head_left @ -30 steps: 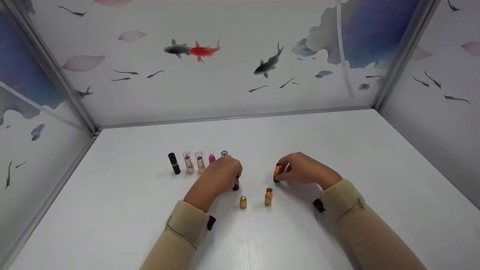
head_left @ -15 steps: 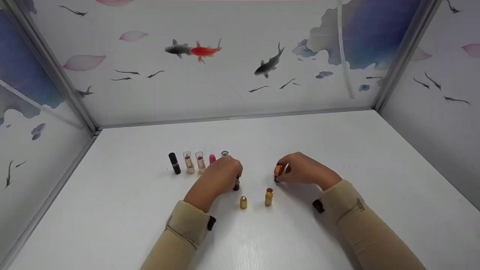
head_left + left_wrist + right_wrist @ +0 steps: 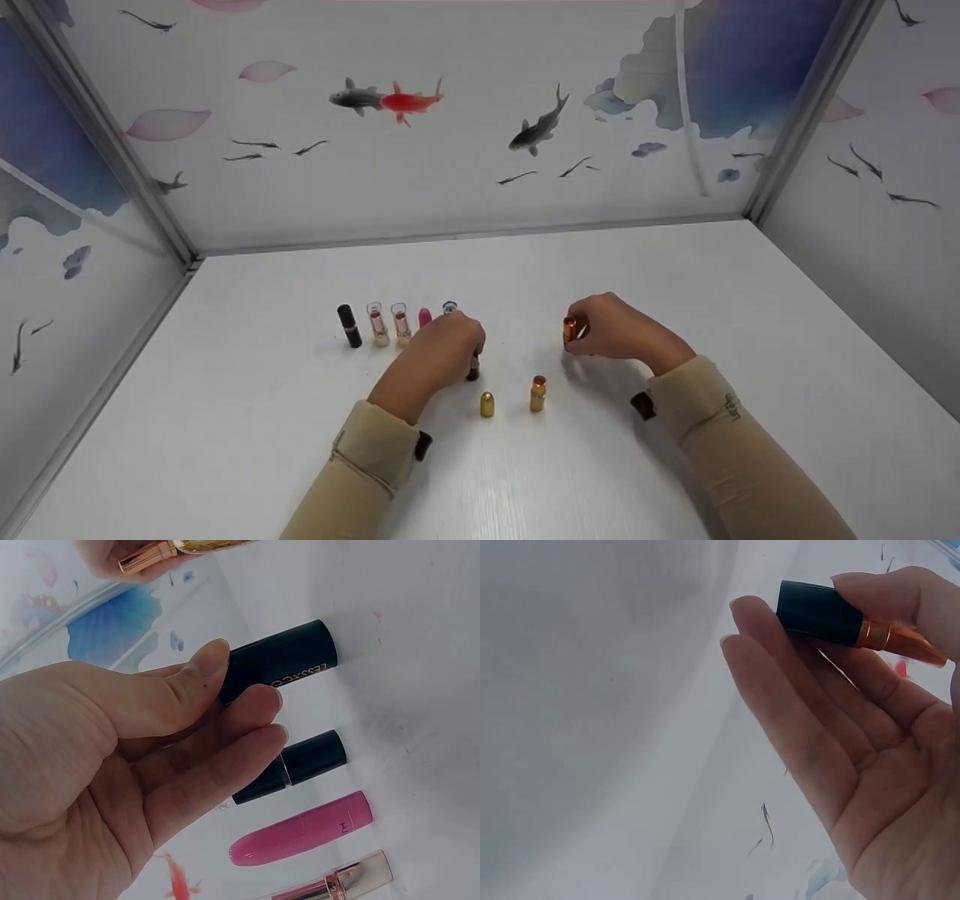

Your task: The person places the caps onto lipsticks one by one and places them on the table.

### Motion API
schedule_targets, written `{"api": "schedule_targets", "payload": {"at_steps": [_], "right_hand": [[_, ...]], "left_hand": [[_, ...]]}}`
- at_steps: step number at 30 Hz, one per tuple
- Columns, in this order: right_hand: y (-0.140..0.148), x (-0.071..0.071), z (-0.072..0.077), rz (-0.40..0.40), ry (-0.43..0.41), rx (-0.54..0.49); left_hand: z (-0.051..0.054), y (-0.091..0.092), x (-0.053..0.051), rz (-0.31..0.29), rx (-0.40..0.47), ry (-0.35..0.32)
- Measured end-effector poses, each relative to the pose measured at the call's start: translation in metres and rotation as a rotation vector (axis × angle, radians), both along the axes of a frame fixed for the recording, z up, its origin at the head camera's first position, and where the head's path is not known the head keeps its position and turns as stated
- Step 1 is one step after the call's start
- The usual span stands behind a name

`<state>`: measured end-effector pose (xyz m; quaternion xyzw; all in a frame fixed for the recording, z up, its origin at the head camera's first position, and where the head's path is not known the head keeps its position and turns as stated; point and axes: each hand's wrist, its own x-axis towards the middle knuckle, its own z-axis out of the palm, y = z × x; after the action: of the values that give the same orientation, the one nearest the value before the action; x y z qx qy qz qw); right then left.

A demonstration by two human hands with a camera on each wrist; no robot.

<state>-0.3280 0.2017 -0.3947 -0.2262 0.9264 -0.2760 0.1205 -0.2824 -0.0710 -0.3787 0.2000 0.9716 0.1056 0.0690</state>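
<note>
My left hand (image 3: pixel 442 349) pinches a black lipstick tube (image 3: pixel 281 661) with pale lettering between thumb and fingers; its lower end stands on the white table. In the right wrist view, the thumb and fingers of my right hand (image 3: pixel 840 727) grip an uncapped lipstick base (image 3: pixel 821 613), black below with a copper-coloured inner tube. That base is off to the right of the other items in the head view. Nearer to me, between both hands, stand a gold domed cap (image 3: pixel 487 405) and an open gold lipstick base (image 3: pixel 538 394).
A row of upright lipsticks lies left of and behind my left hand: a black one (image 3: pixel 349 326), two clear-capped ones (image 3: pixel 378 327), a pink one (image 3: pixel 304 829) and another black one (image 3: pixel 292 765), partly covered. Printed panels (image 3: pixel 465 187) wall the table's back and sides.
My right hand has shifted right and away from me, carrying the copper-and-black lipstick base along; it seems slightly raised. The left hand and the other lipsticks have stayed in place.
</note>
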Motion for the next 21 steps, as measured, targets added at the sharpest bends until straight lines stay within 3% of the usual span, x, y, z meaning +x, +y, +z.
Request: {"api": "schedule_targets", "payload": {"at_steps": [8,16,21], "right_hand": [[-0.0031,-0.0002,-0.0014,0.0,0.026,0.019],[0.0002,0.002,-0.0034,0.035,0.064,-0.009],[-0.001,0.0018,-0.0006,0.045,0.08,-0.024]], "left_hand": [[0.0,0.0012,-0.0005,0.015,-0.009,-0.024],[0.0019,0.0019,0.0017,-0.02,-0.048,0.008],[0.0026,-0.0041,0.0015,-0.037,0.002,0.044]]}}
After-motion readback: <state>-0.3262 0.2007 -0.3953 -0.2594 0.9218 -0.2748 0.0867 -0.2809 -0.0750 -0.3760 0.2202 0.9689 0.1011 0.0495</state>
